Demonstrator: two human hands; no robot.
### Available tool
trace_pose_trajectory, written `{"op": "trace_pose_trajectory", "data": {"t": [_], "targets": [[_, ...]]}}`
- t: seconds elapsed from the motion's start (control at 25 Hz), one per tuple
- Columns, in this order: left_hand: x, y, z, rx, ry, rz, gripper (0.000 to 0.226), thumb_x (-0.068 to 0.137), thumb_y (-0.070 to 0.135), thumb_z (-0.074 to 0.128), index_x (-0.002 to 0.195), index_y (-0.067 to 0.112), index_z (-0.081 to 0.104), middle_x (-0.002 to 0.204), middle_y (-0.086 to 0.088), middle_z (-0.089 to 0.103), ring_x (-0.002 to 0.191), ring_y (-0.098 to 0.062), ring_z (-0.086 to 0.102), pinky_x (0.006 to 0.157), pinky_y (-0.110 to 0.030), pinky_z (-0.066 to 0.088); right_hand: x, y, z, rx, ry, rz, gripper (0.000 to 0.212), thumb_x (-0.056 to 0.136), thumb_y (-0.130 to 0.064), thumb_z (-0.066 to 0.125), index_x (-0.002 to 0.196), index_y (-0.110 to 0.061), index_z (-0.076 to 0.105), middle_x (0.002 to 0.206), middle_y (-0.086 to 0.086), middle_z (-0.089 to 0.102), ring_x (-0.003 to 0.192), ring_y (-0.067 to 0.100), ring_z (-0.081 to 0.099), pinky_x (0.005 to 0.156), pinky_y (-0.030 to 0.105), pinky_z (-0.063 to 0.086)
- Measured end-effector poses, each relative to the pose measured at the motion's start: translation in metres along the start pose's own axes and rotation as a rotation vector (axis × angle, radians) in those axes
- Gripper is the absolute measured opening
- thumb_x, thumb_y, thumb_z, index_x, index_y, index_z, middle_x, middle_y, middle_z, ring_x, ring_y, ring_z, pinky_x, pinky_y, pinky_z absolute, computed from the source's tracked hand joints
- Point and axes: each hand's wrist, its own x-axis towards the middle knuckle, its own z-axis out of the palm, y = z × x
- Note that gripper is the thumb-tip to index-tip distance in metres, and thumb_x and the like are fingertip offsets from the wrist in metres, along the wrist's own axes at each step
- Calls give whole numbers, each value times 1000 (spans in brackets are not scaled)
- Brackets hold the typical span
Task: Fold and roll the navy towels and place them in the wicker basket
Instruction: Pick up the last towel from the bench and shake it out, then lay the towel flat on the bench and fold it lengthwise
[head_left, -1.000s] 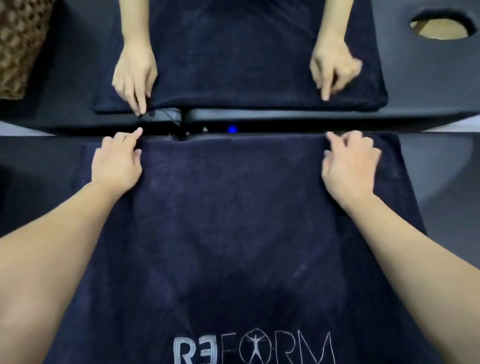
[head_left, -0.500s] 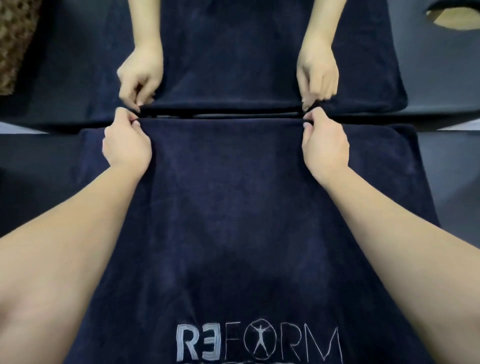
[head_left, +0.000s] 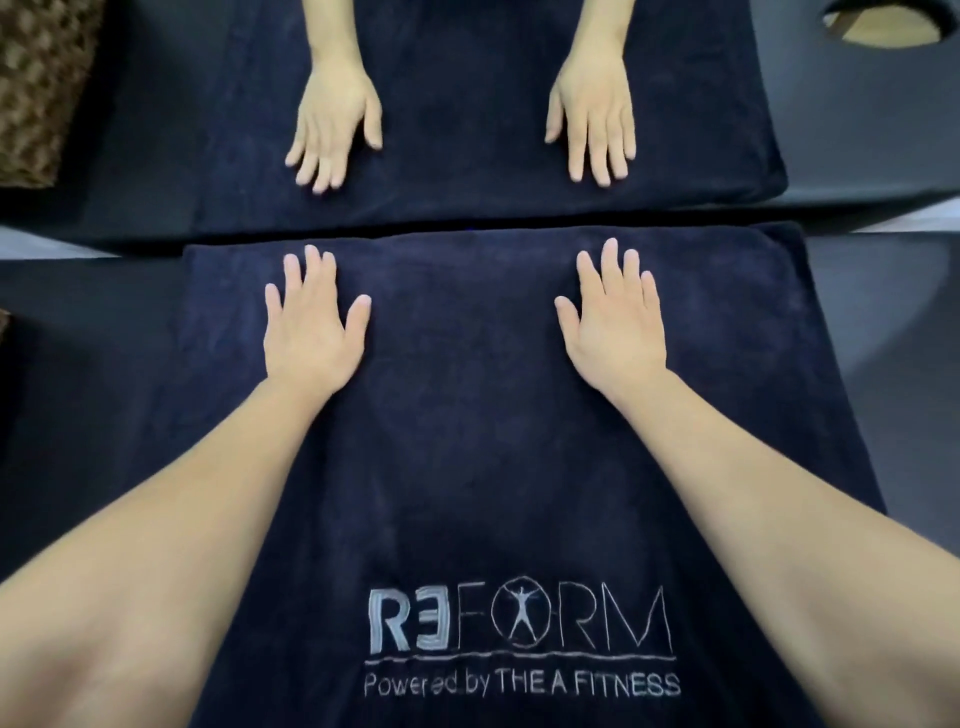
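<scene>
Now, hands: the left hand (head_left: 306, 332) and the right hand (head_left: 613, 322) both lie flat, fingers straight and spread, palms down; neither grips anything.
Contact: each presses on the navy towel (head_left: 483, 467), just short of its far edge, the left towards the far-left corner, the right towards the far-right corner.
Towel position: it is spread on the dark padded surface (head_left: 88, 395), running from under the forearms away to that far edge; the printed logo (head_left: 519, 623) sits at the near end, between the arms.
Long axis: it appears to run near to far, in line with the forearms, so a roll or further fold would likely travel along that line.
Nearer hand: neither; both sit about level, evenly either side of the middle.
Step, as a judgement: smoothing a fold already laid, with rolling not yet begun.
Beyond: a mirror-like panel (head_left: 467, 104) seems to repeat the hands and towel just past the far edge; I cannot be sure it is a reflection.
Basket: a wicker basket (head_left: 36, 88) shows at the far-left corner, well apart from the towel.
</scene>
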Motion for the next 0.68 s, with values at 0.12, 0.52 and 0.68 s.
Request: {"op": "trace_pose_trajectory", "data": {"t": [0.12,0.52,0.68], "targets": [[-57,22,9,35,-16,65,67,104,49,30,157,9,23,168,-9,15,155,-29,5,124,-53,12,-58,-14,11,-2,-18,-27,66,105,-48,26,160,-13,18,169,13,7,155,33,6,126,47,11],[-310,27,28,10,-105,85,70,102,54,28,160,16,19,169,-2,9,156,-26,1,126,-46,7,-292,9,40,-24,-47,-9,67,105,-52,21,161,-16,16,169,11,6,155,31,6,126,45,11],[-425,3,35,26,-79,51,67,103,53,28,161,20,19,169,-2,10,156,-26,5,126,-46,8,-388,40,52,1,-12,68,66,104,-52,27,160,-18,23,168,12,12,154,34,11,124,47,14]]}}
